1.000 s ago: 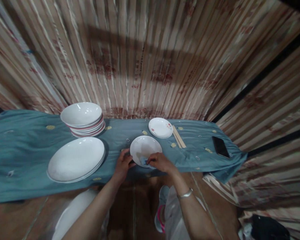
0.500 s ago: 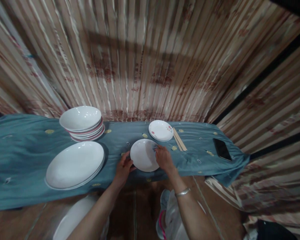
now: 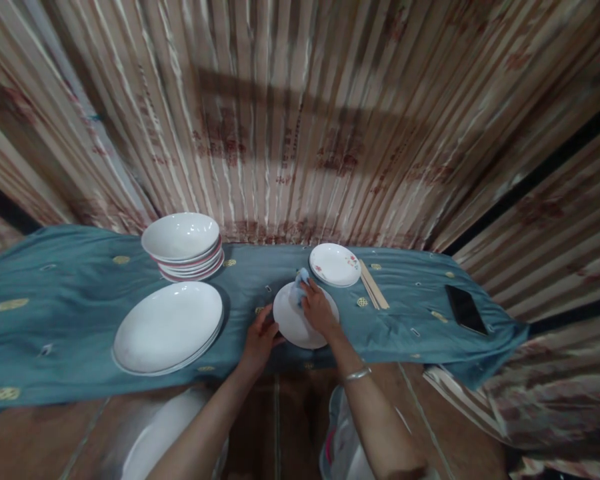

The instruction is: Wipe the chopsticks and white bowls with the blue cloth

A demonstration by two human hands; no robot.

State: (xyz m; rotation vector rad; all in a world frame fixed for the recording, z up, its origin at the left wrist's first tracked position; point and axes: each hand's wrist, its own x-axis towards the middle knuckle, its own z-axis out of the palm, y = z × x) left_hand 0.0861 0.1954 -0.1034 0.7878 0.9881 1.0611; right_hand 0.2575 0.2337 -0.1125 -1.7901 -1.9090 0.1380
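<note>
A round white plate [image 3: 296,327] is above the front edge of the cloth-covered table, straight ahead of me. My left hand [image 3: 261,339] grips its left rim, thumb toward the near side. A crumpled light blue cloth [image 3: 301,288] is bunched in my right hand [image 3: 318,311], pressed on the far part of the plate's face. The right fingers are closed around the cloth and partly hide it. Just behind, to the right, sits a small stack of white plates with red flowers [image 3: 335,265].
At left stand stacked white bowls [image 3: 181,237] and, nearer, stacked oval platters [image 3: 167,327]. Wooden chopsticks [image 3: 374,285] lie beside the flowered plates; a black phone [image 3: 466,309] is farther right. A pleated curtain [image 3: 280,120] backs the table [image 3: 260,267]. Below is a white basin [image 3: 163,427].
My right hand has moved from the plate's right rim to its far middle, carrying the cloth across the face. My left hand stays on the left rim. The whole view has shifted slightly.
</note>
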